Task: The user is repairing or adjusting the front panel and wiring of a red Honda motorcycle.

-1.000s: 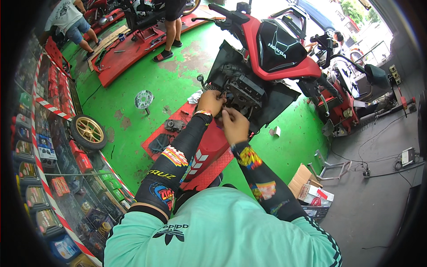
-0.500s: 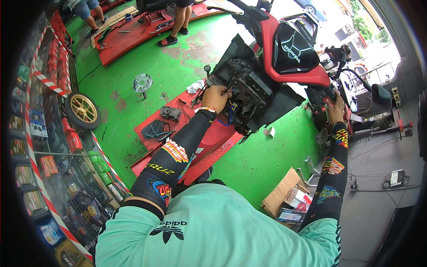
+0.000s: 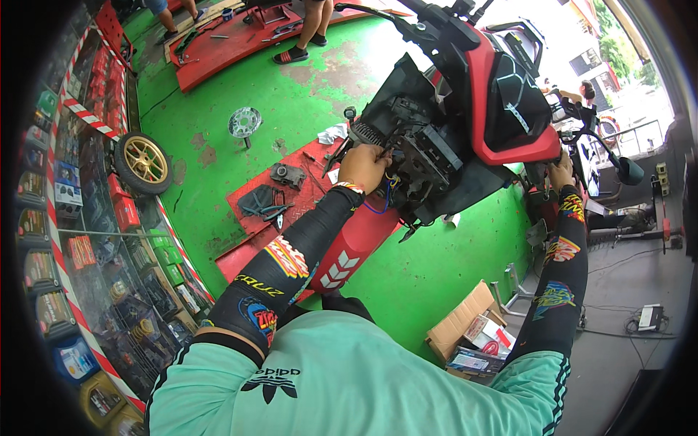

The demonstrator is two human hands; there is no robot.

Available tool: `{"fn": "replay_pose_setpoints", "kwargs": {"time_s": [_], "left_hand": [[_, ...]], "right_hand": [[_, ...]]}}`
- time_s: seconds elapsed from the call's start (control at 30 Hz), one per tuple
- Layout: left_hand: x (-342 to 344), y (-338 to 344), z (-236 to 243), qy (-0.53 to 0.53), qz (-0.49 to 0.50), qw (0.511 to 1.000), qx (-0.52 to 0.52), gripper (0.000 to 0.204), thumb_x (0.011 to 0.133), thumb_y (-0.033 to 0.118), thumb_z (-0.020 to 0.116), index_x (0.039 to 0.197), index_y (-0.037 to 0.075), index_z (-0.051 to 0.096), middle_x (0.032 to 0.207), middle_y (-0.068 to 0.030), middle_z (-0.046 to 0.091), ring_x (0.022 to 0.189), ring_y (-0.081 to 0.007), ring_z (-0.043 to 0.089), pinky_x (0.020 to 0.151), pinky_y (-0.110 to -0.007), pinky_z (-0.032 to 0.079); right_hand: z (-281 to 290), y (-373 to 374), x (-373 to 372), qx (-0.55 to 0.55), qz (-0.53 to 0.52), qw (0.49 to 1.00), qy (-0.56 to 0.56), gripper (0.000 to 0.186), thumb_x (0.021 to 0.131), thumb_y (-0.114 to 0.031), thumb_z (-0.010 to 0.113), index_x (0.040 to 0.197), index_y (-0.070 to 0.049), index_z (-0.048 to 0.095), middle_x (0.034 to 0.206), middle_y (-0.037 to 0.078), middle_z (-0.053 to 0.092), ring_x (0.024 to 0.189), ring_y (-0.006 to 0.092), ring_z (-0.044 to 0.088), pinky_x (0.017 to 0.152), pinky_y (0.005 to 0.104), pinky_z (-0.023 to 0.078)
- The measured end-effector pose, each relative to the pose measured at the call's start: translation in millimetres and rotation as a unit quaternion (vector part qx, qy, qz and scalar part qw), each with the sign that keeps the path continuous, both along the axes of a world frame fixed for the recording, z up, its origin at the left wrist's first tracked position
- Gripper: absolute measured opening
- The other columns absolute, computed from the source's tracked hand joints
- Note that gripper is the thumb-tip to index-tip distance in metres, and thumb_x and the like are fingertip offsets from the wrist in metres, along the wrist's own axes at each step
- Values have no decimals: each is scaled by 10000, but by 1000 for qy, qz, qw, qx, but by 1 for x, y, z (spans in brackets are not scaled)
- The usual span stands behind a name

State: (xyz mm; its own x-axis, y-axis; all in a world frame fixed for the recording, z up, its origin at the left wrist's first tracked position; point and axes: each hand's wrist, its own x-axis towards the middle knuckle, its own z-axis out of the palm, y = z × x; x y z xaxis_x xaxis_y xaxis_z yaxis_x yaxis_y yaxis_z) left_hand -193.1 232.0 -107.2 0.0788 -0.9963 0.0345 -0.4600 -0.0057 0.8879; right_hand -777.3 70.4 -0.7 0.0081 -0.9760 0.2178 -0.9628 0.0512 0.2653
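In front of me is a motorcycle with a red and black front fairing [image 3: 520,142], tilted to the right. Behind it the dark inner front section [image 3: 429,156] is exposed, with blue and yellow wires [image 3: 390,190] hanging out. My left hand [image 3: 363,168] reaches into this section beside the wires, fingers pinched together; what they hold is hidden. My right hand [image 3: 561,174] is at the fairing's lower right end, its fingers curled against the edge. A red front fender [image 3: 349,258] with white chevrons lies below my left forearm.
Pliers [image 3: 276,211], a dark tool pouch and a metal part [image 3: 288,176] lie on the red platform [image 3: 240,254]. A gold-rimmed wheel [image 3: 144,161] leans by the glass cabinet at left. An open cardboard box [image 3: 458,320] sits at right. Another person's legs [image 3: 313,25] stand farther off.
The fairing has tilted and shifted right, and my right hand has moved with it to the fairing's end. My left hand stays by the wires, still pinched. The whole view has shifted slightly.
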Motion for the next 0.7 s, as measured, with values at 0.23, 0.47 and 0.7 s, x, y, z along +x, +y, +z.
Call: {"fn": "replay_pose_setpoints", "kwargs": {"time_s": [0.23, 0.47, 0.7], "left_hand": [[-4, 3, -1, 15, -10, 999, 46, 238, 869, 221, 707, 994, 24, 753, 817, -213, 697, 762, -364, 688, 707, -442, 507], [-6, 5, 2, 54, 3, 998, 36, 238, 867, 213, 706, 1004, 23, 750, 808, -208, 697, 764, -346, 702, 694, -421, 508], [-12, 5, 2, 41, 16, 997, 65, 246, 863, 221, 710, 1007, 26, 752, 839, -210, 705, 787, -354, 700, 710, -428, 515]], "right_hand": [[-26, -89, -25, 74, -26, 997, -26, 554, 919, -369, 600, 1384, -103, 456, 1344, 212, 566, 1300, 403, 513, 1033, 604, 412], [-55, -121, -49, 92, -27, 995, -34, 525, 913, -359, 610, 1345, -85, 490, 1294, 224, 591, 1262, 412, 536, 1020, 576, 429], [-68, -140, -64, 94, 12, 994, -46, 497, 907, -348, 620, 1305, -66, 525, 1243, 236, 616, 1224, 421, 559, 1008, 548, 446]]}}
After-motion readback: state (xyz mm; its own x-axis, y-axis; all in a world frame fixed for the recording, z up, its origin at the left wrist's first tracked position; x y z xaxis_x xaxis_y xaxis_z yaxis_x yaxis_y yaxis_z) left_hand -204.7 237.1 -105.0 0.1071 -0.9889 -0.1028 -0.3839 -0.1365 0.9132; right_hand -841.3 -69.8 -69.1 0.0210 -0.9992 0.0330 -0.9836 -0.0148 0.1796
